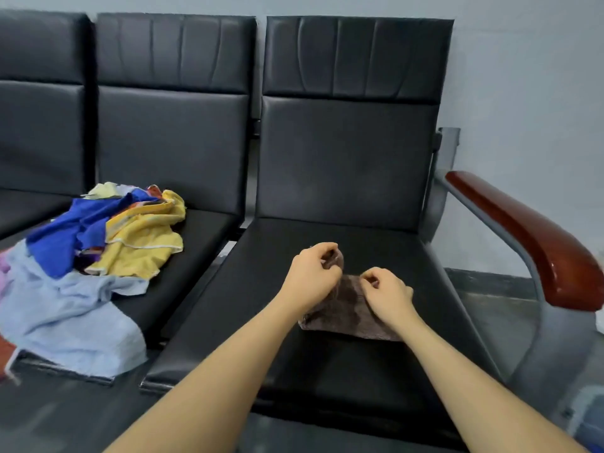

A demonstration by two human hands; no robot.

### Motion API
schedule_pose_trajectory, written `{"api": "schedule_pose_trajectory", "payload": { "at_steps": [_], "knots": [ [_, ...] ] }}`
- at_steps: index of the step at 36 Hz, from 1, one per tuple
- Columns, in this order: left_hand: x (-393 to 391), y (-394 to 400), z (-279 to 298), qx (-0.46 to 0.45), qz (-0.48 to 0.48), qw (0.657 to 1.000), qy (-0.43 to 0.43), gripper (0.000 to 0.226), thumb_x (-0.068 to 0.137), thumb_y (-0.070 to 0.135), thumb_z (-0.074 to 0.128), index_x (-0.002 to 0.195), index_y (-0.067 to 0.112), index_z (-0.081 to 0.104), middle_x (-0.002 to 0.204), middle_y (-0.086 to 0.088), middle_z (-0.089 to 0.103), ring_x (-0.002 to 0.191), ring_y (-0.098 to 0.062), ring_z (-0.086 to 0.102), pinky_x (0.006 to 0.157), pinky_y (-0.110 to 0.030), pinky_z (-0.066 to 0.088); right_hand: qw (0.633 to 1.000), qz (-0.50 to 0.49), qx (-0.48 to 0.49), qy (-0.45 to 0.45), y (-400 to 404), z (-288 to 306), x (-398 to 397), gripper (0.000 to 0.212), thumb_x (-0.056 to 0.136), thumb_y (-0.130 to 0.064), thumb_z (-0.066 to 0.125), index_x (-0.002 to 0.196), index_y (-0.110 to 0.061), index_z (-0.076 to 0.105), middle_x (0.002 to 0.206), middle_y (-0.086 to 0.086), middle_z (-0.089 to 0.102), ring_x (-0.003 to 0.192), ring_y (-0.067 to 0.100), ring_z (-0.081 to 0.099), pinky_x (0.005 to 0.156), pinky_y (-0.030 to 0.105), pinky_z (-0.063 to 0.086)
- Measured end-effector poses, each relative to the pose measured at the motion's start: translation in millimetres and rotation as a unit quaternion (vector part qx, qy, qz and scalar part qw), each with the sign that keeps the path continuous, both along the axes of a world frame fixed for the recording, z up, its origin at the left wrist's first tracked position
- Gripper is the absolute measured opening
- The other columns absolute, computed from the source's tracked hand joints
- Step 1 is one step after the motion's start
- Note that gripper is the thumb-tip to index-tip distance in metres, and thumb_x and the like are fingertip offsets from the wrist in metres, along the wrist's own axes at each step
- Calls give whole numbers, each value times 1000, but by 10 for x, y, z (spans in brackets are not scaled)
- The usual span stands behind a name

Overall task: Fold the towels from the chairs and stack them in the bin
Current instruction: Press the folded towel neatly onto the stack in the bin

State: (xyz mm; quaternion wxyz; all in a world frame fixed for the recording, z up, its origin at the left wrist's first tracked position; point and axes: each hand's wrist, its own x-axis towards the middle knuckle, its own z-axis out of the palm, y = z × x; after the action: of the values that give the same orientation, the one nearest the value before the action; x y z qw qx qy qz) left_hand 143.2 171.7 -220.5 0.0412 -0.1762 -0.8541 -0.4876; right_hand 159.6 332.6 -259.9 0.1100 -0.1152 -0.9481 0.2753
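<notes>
Brown towel (346, 313) lies on the seat of the right chair (343, 361), low and right of the frame's centre, its far edge lifted. Both hands pinch that edge with curled fingers: the left hand (312, 277) at one corner, the right hand (387, 294) just beside it. Farther left, a loose pile of towels (94, 256), blue, yellow and pale blue, covers the middle chair (196, 237). At right stands a red-brown armrest (529, 237).

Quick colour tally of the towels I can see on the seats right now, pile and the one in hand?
Brown towel, pinched by left hand and right hand: 1
Blue towel: 1
Yellow towel: 1
Light blue towel: 1
Total clearly told: 4; other scraps in the pile are too hidden to count.
</notes>
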Motion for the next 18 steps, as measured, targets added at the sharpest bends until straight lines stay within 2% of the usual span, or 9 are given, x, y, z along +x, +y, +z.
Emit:
{"api": "schedule_pose_trajectory", "payload": {
  "at_steps": [3, 6, 9, 11, 13, 15, 18],
  "knots": [
    [37, 179, -16, 1, -29, 1000, -3, 47, 86, 14, 56, 133, 20, 55, 126, 2, 61, 115, -12, 56, 100, -27, 44, 999, -36, 20, -15, 186, -24, 91, 22, 98, -31, 43, 104, -26, 63, 110, -4, 61, 106, 19, 55, 87, 35, 28],
    [73, 361, -44, -18, -58, 998, -10, 50, 87, 16, 58, 137, 20, 50, 128, 2, 60, 115, -12, 56, 102, -28, 43, 996, -74, -33, -26, 330, -2, 159, 26, 99, -34, 40, 104, -25, 64, 114, -2, 62, 112, 23, 52, 92, 37, 28],
    [121, 490, -128, -52, -126, 988, -67, 55, 91, 22, 59, 143, 18, 40, 129, -2, 60, 116, -13, 56, 99, -20, 40, 994, -89, -50, -47, 402, -6, 194, 34, 100, -41, 36, 107, -24, 64, 117, 1, 63, 117, 26, 50, 98, 39, 28],
    [121, 534, -205, -74, -150, 981, -100, 54, 94, 24, 55, 143, 16, 37, 130, -5, 59, 118, -15, 56, 103, -25, 41, 993, -92, -43, -65, 411, -7, 203, 39, 99, -48, 34, 106, -25, 65, 117, 2, 63, 119, 27, 48, 99, 40, 27],
    [94, 557, -260, -90, -134, 982, -98, 52, 96, 24, 50, 145, 14, 34, 138, -5, 52, 124, -15, 51, 105, -27, 39, 992, -91, -31, -79, 406, -16, 209, 42, 96, -55, 36, 104, -27, 66, 115, 0, 63, 121, 27, 45, 99, 41, 26],
    [57, 539, -281, -85, -91, 989, -83, 46, 98, 20, 45, 143, 15, 37, 139, -4, 49, 125, -16, 48, 105, -25, 37, 993, -87, -11, -82, 380, -34, 211, 38, 90, -60, 45, 94, -29, 67, 111, -3, 62, 118, 27, 45, 97, 40, 28],
    [2, 483, -292, -97, 4, 995, -27, 35, 97, 17, 41, 131, 18, 50, 133, -3, 50, 119, -20, 49, 102, -30, 37, 994, -82, -4, -73, 349, -56, 200, 26, 86, -52, 58, 74, -30, 54, 107, -5, 59, 111, 24, 48, 94, 40, 30]
  ]
}}
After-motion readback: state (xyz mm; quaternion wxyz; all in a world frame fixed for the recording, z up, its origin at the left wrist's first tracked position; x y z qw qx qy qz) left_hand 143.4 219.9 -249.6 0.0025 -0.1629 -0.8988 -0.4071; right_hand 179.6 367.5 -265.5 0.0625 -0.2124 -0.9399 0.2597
